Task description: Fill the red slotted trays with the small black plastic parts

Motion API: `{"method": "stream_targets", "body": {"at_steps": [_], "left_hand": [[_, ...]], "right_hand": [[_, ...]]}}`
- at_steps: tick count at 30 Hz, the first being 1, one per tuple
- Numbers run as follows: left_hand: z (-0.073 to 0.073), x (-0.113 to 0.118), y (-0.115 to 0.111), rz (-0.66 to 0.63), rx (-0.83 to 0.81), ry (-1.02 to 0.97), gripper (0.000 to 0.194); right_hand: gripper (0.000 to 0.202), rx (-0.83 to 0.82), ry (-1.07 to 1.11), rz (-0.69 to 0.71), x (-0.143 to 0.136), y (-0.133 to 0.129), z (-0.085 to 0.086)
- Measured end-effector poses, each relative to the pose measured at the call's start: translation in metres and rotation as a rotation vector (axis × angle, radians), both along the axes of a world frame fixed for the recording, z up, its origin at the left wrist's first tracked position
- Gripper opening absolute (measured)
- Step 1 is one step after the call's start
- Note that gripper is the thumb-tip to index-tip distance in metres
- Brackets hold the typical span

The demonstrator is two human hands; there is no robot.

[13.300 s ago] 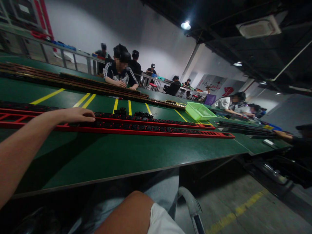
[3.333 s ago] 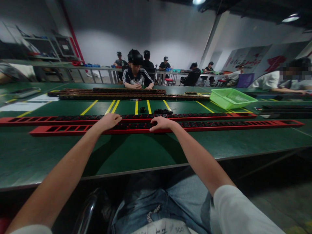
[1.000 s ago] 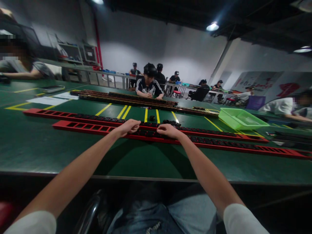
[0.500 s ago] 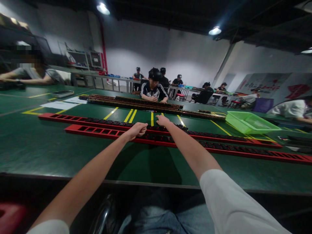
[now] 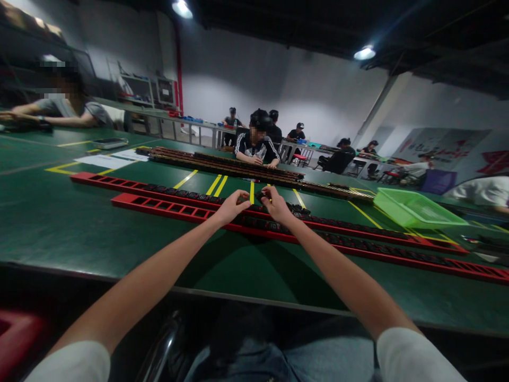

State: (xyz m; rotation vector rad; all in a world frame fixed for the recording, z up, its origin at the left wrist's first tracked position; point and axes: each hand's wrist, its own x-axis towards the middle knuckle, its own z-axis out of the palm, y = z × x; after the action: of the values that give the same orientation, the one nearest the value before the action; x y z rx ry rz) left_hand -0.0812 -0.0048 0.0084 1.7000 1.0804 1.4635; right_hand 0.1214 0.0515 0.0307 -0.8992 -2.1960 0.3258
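Two long red slotted strips lie across the green table, a rear one (image 5: 104, 181) and a front one (image 5: 133, 202), with black parts in many of their slots. My left hand (image 5: 234, 206) is over the strips, its thumb and fingers curved apart with nothing seen between them. Just right of it, my right hand (image 5: 275, 203) pinches a small black part (image 5: 260, 196) above the rear strip. A few loose black parts (image 5: 299, 209) lie beside the right hand, at the rear strip's far side.
Long dark strips (image 5: 222, 166) lie farther back. A light green basket (image 5: 417, 208) is at the right, and paper sheets (image 5: 104, 161) are at the left. A person (image 5: 258, 143) sits across the table; others sit left and right.
My right hand has drawn back and now holds a black part up. The fingers of my left hand have opened from a fist. The view has shifted slightly.
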Motion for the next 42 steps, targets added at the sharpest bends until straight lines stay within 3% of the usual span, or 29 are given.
{"method": "stream_targets", "body": {"at_steps": [3,6,12,19,23,28,32,37,42], "left_hand": [[-0.001,0.008,-0.007,-0.086,0.112,0.094,0.044],[-0.004,0.015,-0.012,-0.036,0.187,0.166,0.044],[-0.001,0.012,-0.016,0.031,0.355,0.370,0.038],[0.006,0.007,-0.020,-0.120,0.452,0.623,0.040],[0.013,0.002,-0.023,-0.104,0.418,0.679,0.025],[0.026,-0.022,-0.017,0.161,0.372,0.667,0.015],[0.030,-0.055,-0.007,0.325,0.207,0.772,0.012],[0.033,-0.092,0.001,0.236,-0.097,1.010,0.019],[0.031,-0.095,0.004,0.157,-0.106,1.025,0.023]], "right_hand": [[0.028,-0.017,0.123,-0.018,0.001,-0.026,-0.011],[0.025,-0.063,0.176,-0.059,0.000,-0.040,-0.020],[0.022,-0.099,0.158,-0.073,0.000,-0.048,-0.028],[0.020,-0.086,0.037,-0.032,-0.002,-0.054,-0.037],[0.026,-0.058,0.001,0.011,-0.001,-0.058,-0.037],[0.037,-0.085,-0.079,0.029,-0.001,-0.064,-0.032],[0.042,-0.083,-0.057,0.085,-0.001,-0.064,-0.033],[0.042,-0.095,-0.039,0.107,-0.001,-0.061,-0.033],[0.038,-0.099,-0.051,0.095,-0.001,-0.062,-0.032]]}}
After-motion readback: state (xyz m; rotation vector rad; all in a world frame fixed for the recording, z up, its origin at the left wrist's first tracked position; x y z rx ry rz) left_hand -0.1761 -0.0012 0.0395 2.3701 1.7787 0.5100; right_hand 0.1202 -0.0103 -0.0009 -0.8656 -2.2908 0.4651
